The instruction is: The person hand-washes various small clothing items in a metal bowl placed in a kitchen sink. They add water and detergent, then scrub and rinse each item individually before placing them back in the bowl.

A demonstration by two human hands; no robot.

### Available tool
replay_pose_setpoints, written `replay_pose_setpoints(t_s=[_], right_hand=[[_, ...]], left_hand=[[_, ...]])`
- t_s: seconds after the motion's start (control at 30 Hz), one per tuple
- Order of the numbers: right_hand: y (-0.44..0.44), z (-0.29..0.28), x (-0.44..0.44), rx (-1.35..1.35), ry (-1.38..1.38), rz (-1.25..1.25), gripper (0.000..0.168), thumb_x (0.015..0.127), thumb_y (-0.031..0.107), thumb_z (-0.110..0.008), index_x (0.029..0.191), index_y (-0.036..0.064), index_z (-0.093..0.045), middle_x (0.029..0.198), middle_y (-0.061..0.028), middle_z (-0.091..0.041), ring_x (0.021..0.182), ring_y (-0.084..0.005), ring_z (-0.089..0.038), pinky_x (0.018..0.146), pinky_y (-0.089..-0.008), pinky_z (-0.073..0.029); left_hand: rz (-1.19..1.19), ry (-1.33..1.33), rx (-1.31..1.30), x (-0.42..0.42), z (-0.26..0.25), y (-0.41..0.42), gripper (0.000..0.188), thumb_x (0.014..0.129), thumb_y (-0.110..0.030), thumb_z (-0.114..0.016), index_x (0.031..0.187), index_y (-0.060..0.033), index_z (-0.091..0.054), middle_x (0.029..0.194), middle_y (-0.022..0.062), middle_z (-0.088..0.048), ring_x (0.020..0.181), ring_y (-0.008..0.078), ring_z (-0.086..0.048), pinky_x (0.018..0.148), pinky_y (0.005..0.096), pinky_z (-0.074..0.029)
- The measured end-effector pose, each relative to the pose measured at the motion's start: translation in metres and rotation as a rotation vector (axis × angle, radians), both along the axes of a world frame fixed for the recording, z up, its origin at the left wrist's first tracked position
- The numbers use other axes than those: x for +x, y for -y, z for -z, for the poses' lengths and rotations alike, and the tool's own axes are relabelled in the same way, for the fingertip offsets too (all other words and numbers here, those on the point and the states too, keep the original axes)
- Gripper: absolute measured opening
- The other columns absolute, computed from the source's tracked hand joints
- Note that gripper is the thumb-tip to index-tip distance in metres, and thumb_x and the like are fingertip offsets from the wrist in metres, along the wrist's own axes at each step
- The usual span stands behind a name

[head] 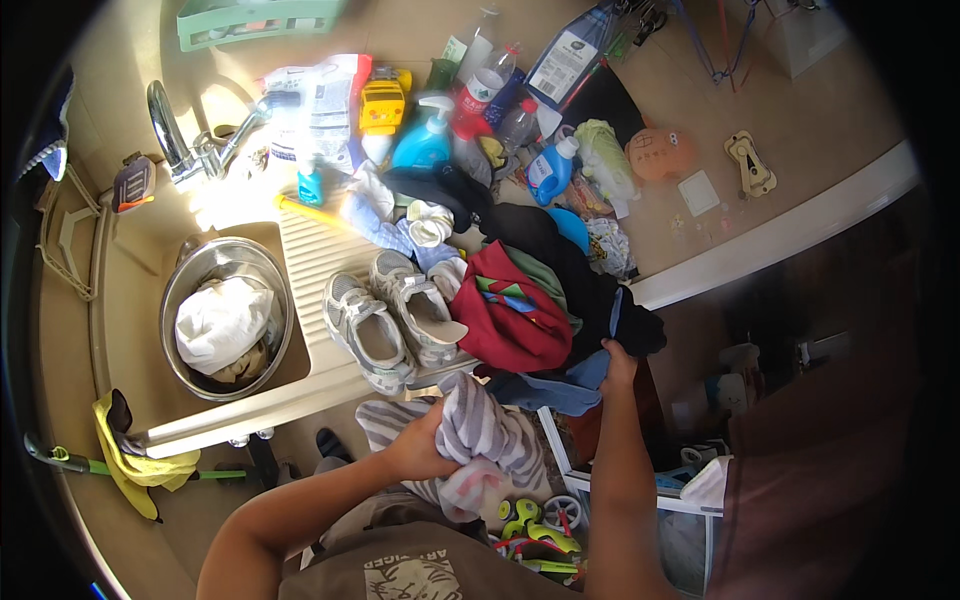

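Note:
My left hand point(421, 448) grips a bunched grey-and-white striped cloth point(491, 420) in front of my body, below the counter's edge. A pinkish-white piece of fabric point(472, 484) hangs under it. My right hand point(619, 369) pinches a blue garment point(559, 384) at the front of the laundry heap. Above that garment lie a dark red garment point(514, 311) with a coloured print and black clothing point(592, 304). A pair of grey-and-white sneakers point(375, 330) rests on the ribbed drainboard, left of the heap.
Left of the shoes, a steel basin point(169, 330) with white cloth sits in the sink point(127, 300) near a chrome faucet point(169, 131). Bottles, including a blue pump bottle point(424, 142), crowd the back. A yellow cloth point(150, 465) drapes the sink's front edge. A green toy vehicle point(532, 525) stands below.

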State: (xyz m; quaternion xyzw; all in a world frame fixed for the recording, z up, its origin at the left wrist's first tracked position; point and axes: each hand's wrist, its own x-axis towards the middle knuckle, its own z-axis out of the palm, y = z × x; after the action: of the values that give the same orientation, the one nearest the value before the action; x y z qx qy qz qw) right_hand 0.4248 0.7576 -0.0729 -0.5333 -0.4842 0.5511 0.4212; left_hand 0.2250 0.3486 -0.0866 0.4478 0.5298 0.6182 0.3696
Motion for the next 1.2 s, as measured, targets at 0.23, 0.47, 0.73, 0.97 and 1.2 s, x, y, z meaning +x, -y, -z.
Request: replay_pose_setpoints(t_s=[0.23, 0.47, 0.73, 0.97, 1.2], right_hand=[[-0.013, -0.154, 0.032, 0.227, -0.104, 0.056, 0.045, 0.076, 0.005, -0.084, 0.118, -0.004, -0.071, 0.118, -0.0099, -0.070, 0.107, -0.0254, -0.066, 0.098, -0.0378, -0.052], [-0.038, -0.266, 0.032, 0.361, -0.104, -0.048, 0.034, 0.082, 0.016, -0.082, 0.106, -0.007, -0.076, 0.112, -0.0126, -0.073, 0.101, -0.0233, -0.067, 0.095, -0.0337, -0.053], [-0.020, -0.275, -0.019, 0.640, 0.073, -0.037, 0.050, 0.079, 0.013, -0.085, 0.123, -0.009, -0.072, 0.127, -0.0114, -0.070, 0.114, -0.0236, -0.065, 0.104, -0.0325, -0.047], [0.003, -0.239, -0.073, 0.566, 0.101, -0.174, 0.071, 0.076, -0.008, -0.084, 0.142, -0.004, -0.058, 0.139, -0.0095, -0.062, 0.127, -0.0222, -0.058, 0.111, -0.0330, -0.044], [-0.007, -0.263, -0.099, 0.879, 0.146, -0.325, 0.057, 0.080, -0.004, -0.082, 0.134, -0.005, -0.063, 0.132, -0.0121, -0.068, 0.117, -0.0246, -0.066, 0.104, -0.0348, -0.049]], left_hand=[[0.026, -0.007, -0.017, -0.001, 0.013, -0.007, 0.115, 0.069, -0.025, -0.097, 0.161, -0.0081, -0.031, 0.138, 0.0183, -0.065, 0.126, 0.0325, -0.066, 0.107, 0.0402, -0.051], [0.010, -0.021, 0.038, -0.006, 0.012, -0.015, 0.114, 0.069, -0.027, -0.097, 0.161, -0.0071, -0.032, 0.141, 0.0181, -0.063, 0.129, 0.0327, -0.065, 0.108, 0.0402, -0.050], [0.008, -0.086, -0.026, -0.010, -0.001, -0.016, 0.115, 0.069, -0.029, -0.097, 0.161, -0.0071, -0.032, 0.144, 0.0181, -0.061, 0.132, 0.0325, -0.063, 0.110, 0.0403, -0.048], [0.056, -0.067, -0.053, -0.007, 0.001, -0.019, 0.114, 0.069, -0.030, -0.098, 0.159, -0.0070, -0.034, 0.144, 0.0160, -0.062, 0.132, 0.0299, -0.063, 0.110, 0.0396, -0.049], [0.036, -0.032, 0.011, -0.003, 0.001, -0.021, 0.110, 0.070, -0.025, -0.097, 0.160, -0.0086, -0.035, 0.143, 0.0157, -0.063, 0.131, 0.0282, -0.064, 0.109, 0.0389, -0.049]])
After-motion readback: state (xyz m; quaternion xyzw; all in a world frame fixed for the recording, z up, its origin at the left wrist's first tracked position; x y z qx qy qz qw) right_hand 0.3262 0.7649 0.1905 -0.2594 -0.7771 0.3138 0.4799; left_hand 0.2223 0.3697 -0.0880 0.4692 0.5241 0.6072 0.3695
